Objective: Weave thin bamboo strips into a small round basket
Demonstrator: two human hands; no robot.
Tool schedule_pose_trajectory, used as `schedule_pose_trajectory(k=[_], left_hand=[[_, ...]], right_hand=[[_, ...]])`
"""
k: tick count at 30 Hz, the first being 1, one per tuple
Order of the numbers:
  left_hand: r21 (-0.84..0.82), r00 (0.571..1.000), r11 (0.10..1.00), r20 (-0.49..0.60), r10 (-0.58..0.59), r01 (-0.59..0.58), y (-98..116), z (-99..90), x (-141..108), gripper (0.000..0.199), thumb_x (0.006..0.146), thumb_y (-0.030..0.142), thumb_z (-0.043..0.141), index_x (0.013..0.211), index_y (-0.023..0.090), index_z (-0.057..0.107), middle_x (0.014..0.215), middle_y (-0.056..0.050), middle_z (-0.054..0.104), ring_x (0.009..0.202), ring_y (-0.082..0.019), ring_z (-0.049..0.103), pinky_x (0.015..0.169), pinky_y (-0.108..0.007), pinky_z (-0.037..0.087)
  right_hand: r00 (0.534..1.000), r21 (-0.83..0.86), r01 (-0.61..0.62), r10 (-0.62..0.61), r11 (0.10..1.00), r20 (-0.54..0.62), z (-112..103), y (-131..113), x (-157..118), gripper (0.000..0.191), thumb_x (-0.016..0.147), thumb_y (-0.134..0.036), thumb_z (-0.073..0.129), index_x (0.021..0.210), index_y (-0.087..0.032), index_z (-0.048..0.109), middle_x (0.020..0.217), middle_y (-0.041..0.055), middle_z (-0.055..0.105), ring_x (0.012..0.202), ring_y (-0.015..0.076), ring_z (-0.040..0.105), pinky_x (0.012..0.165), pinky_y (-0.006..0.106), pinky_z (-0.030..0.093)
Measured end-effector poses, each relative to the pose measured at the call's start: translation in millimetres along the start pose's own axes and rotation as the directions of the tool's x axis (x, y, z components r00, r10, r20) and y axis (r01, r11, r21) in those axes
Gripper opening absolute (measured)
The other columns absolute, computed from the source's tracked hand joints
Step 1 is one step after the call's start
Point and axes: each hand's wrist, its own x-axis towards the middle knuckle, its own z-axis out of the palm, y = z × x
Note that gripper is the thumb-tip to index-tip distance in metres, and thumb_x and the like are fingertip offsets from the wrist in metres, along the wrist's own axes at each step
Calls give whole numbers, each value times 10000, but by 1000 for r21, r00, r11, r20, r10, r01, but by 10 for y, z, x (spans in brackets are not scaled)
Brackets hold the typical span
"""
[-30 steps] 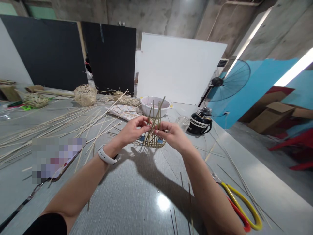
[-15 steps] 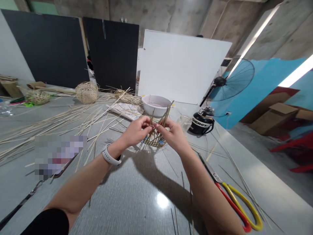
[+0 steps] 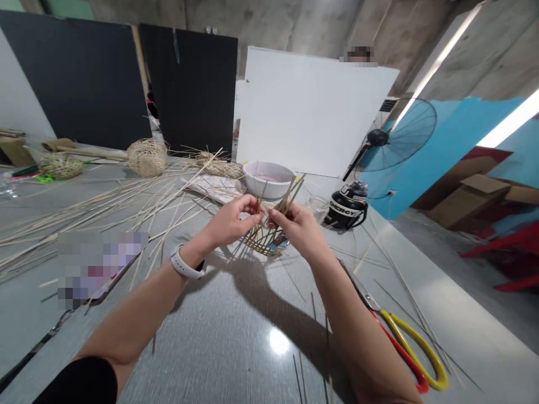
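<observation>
A small, partly woven basket of greenish bamboo strips stands on the grey table, its loose strip ends sticking up. My left hand pinches strips at the near left of its rim, thumb against fingers. Close beside it, my right hand grips several upright bamboo strips that fan out above the fingers. A blue patch shows on the basket's right side. My fingers hide much of the rim and the weave between them.
Scissors with red and yellow handles lie by my right forearm. Behind the basket are a white basin, a glass jar and a black jug. Left are loose strips, a phone and a round woven basket.
My hands have shifted slightly apart, and the strips in my right hand now lean and fan further right. More of the basket's weave shows. A person's head has appeared above the white board.
</observation>
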Motion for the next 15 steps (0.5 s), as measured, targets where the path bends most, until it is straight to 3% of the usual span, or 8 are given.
schedule_pose_trajectory(k=[4, 8, 15], left_hand=[[184, 997, 983, -71, 18, -4, 84, 76, -38, 110, 850, 274, 628, 827, 182, 574, 834, -29, 651, 828, -178, 587, 898, -368, 428], [210, 994, 978, -108, 13, 10, 99, 127, -45, 206, 822, 347, 690, 819, 184, 565, 815, -20, 661, 782, -171, 590, 948, -399, 407], [129, 1000, 991, 7, -29, 28, -15, 60, -20, 157, 865, 290, 608, 974, 177, 603, 962, -55, 682, 907, -189, 630, 890, -355, 452]], right_hand=[[1000, -10, -10, 10, 1000, 13, -8, 2, 7, 282, 809, -447, 644, 731, -188, 563, 630, 7, 584, 592, 144, 526, 552, 277, 391], [1000, -49, -2, 2, 999, 2, -15, 14, 15, 303, 804, -460, 650, 697, -197, 543, 601, -7, 545, 571, 143, 495, 546, 284, 375], [999, -17, -35, 35, 999, 3, -3, -14, -2, 237, 816, -391, 624, 716, -185, 560, 621, 4, 574, 568, 136, 503, 544, 274, 370]])
